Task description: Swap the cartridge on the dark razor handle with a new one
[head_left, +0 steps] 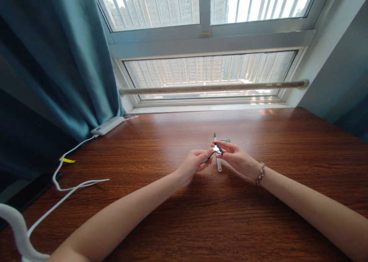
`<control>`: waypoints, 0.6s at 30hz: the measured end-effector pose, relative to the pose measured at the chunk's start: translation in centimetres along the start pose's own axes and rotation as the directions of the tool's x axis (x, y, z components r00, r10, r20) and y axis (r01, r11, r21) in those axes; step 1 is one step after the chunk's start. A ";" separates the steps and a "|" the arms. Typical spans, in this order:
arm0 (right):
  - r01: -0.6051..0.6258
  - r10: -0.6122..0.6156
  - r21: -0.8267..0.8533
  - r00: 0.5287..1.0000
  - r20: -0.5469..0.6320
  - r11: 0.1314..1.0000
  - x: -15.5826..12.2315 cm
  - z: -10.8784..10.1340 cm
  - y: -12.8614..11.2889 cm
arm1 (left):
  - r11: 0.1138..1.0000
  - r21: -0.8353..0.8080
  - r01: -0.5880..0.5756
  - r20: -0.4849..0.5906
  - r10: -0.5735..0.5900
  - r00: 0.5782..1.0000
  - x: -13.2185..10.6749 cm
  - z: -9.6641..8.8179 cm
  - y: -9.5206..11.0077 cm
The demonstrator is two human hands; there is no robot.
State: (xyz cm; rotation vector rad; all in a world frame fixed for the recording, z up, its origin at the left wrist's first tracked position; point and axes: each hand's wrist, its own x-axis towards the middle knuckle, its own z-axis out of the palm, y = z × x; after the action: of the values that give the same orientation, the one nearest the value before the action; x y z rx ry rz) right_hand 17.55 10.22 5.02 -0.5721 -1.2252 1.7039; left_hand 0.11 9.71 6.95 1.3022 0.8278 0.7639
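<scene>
Left hand (195, 163) and right hand (237, 158) meet above the counter's (184, 216) middle, toward its back edge, both pinching one small dark shiny piece (217, 149) with their fingertips; can't tell what it is. Teal curtain (51, 62) hangs over the left edge. White power bank (107, 125) sits at the back left corner, its white cable (71, 185) trailing toward the front left corner. White stick (218, 164) lies flat under the hands. Bead bracelet (260, 173) on the right wrist.
</scene>
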 end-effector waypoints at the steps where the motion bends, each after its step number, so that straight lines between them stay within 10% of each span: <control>1: -0.002 0.002 0.009 1.000 0.004 1.000 0.0 0.0 0.0 | 1.000 -0.004 -0.001 0.003 0.001 1.000 0.0 0.0 0.0; 18: 0.011 -0.009 0.028 0.997 -0.071 1.000 0.0 -0.5 -0.1 | 0.976 -0.214 -0.048 -0.023 0.044 0.999 0.9 -0.8 -1.1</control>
State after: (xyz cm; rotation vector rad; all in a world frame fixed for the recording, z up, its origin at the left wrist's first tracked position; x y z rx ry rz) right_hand 17.92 10.48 4.95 -0.6034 -1.1499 1.6766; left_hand -0.14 10.77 5.71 1.1254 0.7104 0.8785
